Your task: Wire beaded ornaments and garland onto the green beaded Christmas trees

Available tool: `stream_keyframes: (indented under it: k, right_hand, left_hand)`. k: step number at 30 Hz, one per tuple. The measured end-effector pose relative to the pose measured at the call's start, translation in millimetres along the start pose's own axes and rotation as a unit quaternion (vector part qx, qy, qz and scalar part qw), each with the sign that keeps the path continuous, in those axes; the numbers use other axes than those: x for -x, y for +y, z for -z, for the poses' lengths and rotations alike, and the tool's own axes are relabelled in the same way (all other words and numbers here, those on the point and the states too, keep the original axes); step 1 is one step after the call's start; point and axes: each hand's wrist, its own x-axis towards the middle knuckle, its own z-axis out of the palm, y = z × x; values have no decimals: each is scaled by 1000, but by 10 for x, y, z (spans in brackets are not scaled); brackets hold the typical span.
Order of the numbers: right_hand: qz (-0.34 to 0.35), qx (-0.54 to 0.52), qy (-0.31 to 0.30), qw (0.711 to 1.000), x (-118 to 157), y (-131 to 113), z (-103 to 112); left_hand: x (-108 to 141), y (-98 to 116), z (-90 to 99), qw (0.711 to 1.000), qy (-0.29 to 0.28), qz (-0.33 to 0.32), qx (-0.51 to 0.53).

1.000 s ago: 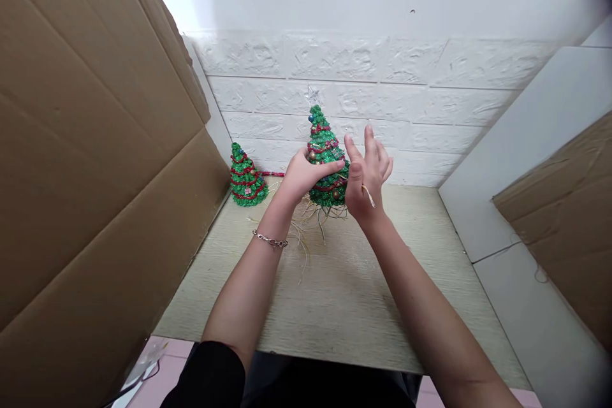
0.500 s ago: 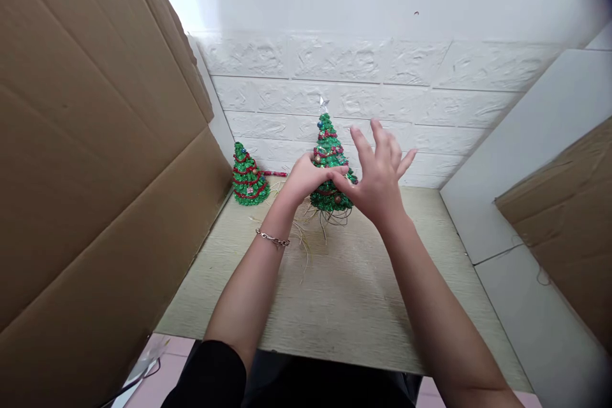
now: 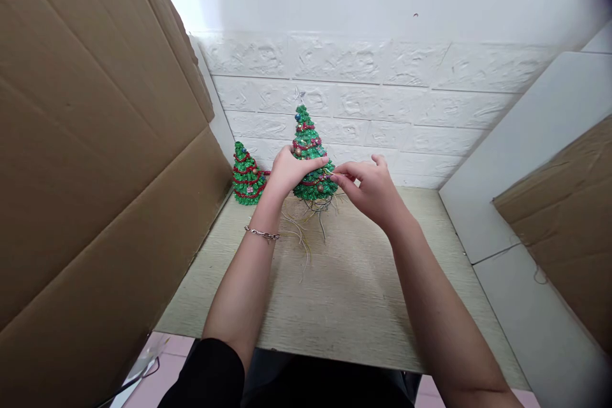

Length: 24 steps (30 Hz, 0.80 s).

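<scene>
A green glittery Christmas tree [image 3: 310, 137] with red garland, small balls and a clear star on top is raised a little above the table. My left hand [image 3: 289, 172] grips it around its left side, thumb across the front. At the tree's lower right edge, the fingertips of my right hand [image 3: 370, 188] are pinched on a thin yellowish wire [image 3: 329, 172]. Dark wire loops [image 3: 319, 205] hang beneath the tree. Several loose pale wires [image 3: 302, 242] lie on the table below it.
A smaller green tree [image 3: 246, 178] with red garland stands at the left, a red object partly hidden behind it. Brown cardboard [image 3: 109, 153] rises on the left, more cardboard [image 3: 564, 217] on the right. A white brick-patterned wall [image 3: 415, 108] backs the table [image 3: 344, 306].
The tree and my left hand have moved left. My right hand, spread before, has turned and closed its fingertips on a thin wire beside the tree.
</scene>
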Motion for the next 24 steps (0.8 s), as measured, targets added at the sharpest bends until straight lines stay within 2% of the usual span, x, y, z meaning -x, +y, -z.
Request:
stream_keyframes:
  k: [9,14,19,24]
  right_hand:
    - [-25,129,15,991,2,-18,-111]
    - [-55,62,11,996,10,-47,-16]
    - [-42,21,17,999,36,-31,92]
    - [-45,14,-20,999,56,-53,148]
  left_hand:
    - [107,122,-77,1000,-13,-10,-14]
    - [108,121,-86,999,-30,-6,-42]
    - [96,111,-81,999,-27,-6,-38]
    - [93,99,-86,999,-28,-9,-42]
